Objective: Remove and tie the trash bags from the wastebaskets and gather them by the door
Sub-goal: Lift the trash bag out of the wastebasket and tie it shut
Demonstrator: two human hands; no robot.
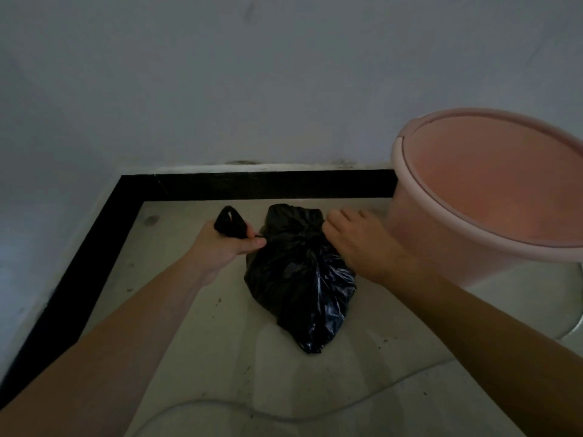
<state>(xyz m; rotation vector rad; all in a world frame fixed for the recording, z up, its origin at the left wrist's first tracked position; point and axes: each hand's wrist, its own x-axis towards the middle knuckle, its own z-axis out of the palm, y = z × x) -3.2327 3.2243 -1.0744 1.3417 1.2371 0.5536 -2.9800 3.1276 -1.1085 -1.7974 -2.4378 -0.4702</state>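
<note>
Black crumpled trash bag [299, 279], knotted

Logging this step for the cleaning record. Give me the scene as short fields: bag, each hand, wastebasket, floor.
bag: black trash bag, out of the basket, lying on the floor
left hand: closed on a pulled-out handle of the bag
right hand: on the bag's top, grip hidden
wastebasket: pink wastebasket, right of the bag, no liner visible
floor: pale floor, black skirting along the walls
</note>
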